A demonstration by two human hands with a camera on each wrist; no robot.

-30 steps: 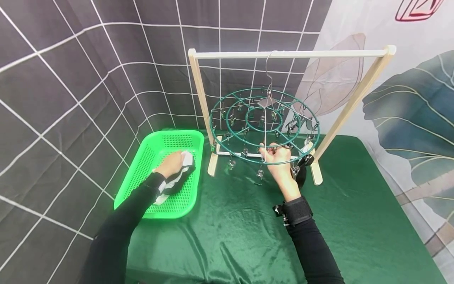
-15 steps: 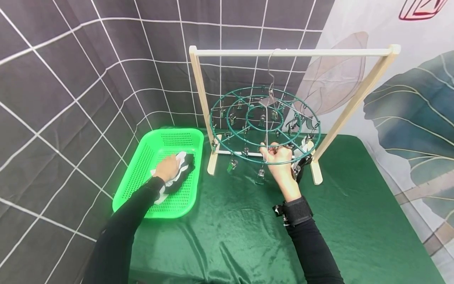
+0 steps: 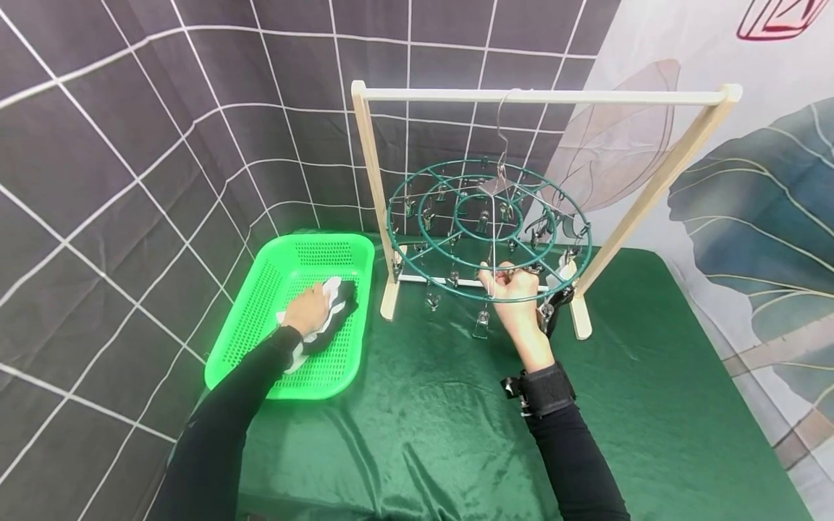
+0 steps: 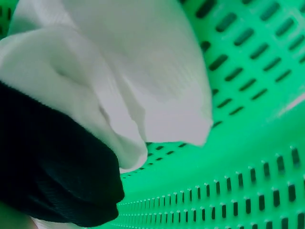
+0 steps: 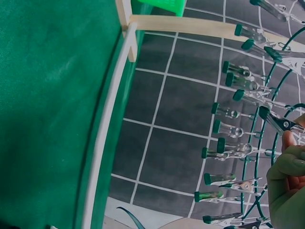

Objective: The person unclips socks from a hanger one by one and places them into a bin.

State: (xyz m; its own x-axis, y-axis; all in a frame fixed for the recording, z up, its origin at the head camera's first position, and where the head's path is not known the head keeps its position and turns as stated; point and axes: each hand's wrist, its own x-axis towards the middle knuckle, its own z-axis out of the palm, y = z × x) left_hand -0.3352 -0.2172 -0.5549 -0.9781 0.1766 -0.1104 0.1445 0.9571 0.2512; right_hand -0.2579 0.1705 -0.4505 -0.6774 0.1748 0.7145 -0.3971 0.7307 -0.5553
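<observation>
My left hand is inside the green basket and grips a bundle of white and black cloth. The left wrist view is filled by the white cloth, the black cloth and the basket's wall. My right hand holds the front rim of a round green clip hanger, which hangs by a hook from a wooden rack. In the right wrist view its metal clips dangle beside my fingers. A dark cloth hangs clipped just right of that hand.
A shiny green cloth covers the table. The rack's feet stand near the back, next to the basket. A dark tiled wall runs along the left and back, and a leaf-patterned wall is at the right.
My left hand has drawn the cloth bundle slightly left in the basket. The hanger has turned a little under my right hand, which keeps its hold.
</observation>
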